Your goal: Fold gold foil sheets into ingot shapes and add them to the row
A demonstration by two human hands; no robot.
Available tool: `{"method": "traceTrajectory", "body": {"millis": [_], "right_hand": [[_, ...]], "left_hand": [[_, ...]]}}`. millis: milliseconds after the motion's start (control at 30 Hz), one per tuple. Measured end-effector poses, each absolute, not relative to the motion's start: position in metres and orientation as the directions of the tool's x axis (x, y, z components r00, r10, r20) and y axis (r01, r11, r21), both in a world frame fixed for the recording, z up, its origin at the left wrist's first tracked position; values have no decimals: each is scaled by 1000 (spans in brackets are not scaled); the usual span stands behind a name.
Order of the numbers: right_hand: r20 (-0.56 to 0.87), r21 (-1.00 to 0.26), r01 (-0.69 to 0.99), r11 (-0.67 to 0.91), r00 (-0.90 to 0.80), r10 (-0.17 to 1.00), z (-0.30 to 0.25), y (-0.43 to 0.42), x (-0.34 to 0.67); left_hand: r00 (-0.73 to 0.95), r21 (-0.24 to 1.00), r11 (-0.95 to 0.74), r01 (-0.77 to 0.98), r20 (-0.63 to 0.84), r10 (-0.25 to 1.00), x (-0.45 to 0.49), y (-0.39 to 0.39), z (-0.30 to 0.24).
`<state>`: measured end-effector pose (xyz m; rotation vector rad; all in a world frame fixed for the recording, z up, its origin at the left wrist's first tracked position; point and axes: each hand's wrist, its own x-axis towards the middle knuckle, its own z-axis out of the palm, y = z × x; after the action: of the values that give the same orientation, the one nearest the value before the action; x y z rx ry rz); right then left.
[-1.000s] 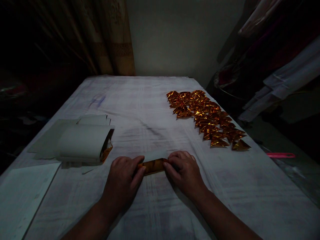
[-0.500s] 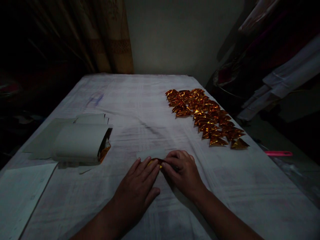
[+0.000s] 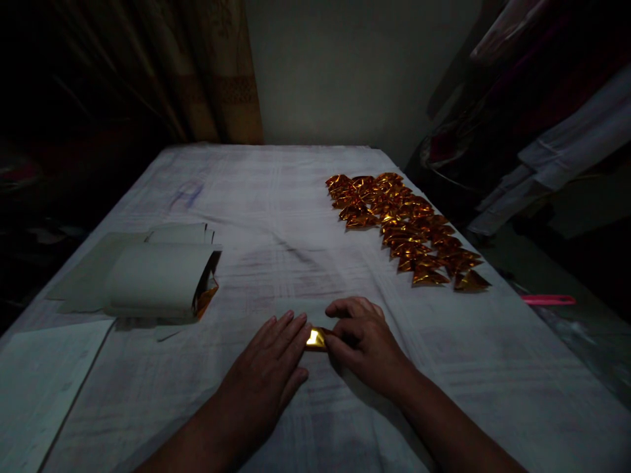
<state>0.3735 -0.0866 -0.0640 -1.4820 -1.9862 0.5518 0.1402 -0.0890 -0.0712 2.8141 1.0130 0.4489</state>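
Observation:
A narrow folded strip of gold foil paper [image 3: 315,339] lies on the cloth-covered table in front of me, shining between my hands. My left hand [image 3: 269,361] is flat, its fingers stretched out over the strip's left end. At the right end, my right hand [image 3: 367,341] pinches the foil between thumb and index finger. Both hands hide parts of the strip. A pale sheet [image 3: 305,306] shows faintly on the cloth just beyond the fingertips.
Several folded gold foil pieces [image 3: 428,277] sit in rows at the right. A curled stack of pale-backed paper [image 3: 158,279] lies at the left, with a white sheet [image 3: 44,374] nearer me. A pink handle [image 3: 549,299] shows beyond the table's right edge.
My hands have moved slightly apart, the left one a little to the left. More of the gold strip's shiny face shows between them. The other things have stayed in place.

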Motion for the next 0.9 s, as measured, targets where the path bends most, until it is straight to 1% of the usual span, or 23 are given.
{"method": "traceTrajectory", "body": {"millis": [67,200,300,400,567,667,733,800,833,900], "right_hand": [[206,-635,714,296,-213,955,-63,-88,376],[204,-629,733,259,-166,965,-63,-87,375],[215,-622,742,250,-145,966,-63,-87,373],[230,-610,751,252,-137,963,-63,-88,372],[249,-592,765,253,-125,960,-68,-86,369],[243,-632,741,227,-89,966,-65,-82,368],[266,-721,650,239,-59,962,-53,-83,369],[302,-832,465,304,-81,950,-37,-89,373],[290,-879,346,327,-155,944,-30,-93,376],[229,-944,154,293,-334,914,-22,-102,379]], "left_hand": [[732,203,-773,601,247,635,140,-89,-71],[735,180,-779,601,258,627,140,-89,-70],[719,180,-759,626,243,651,139,-93,-70],[700,143,-743,654,259,665,140,-98,-71],[736,68,-783,619,299,607,142,-99,-73],[749,42,-790,611,292,595,141,-97,-74],[739,37,-778,627,289,609,140,-96,-74],[733,46,-774,632,291,616,140,-96,-74],[731,56,-773,632,288,619,140,-95,-74],[723,80,-765,639,275,633,139,-95,-75]]}}
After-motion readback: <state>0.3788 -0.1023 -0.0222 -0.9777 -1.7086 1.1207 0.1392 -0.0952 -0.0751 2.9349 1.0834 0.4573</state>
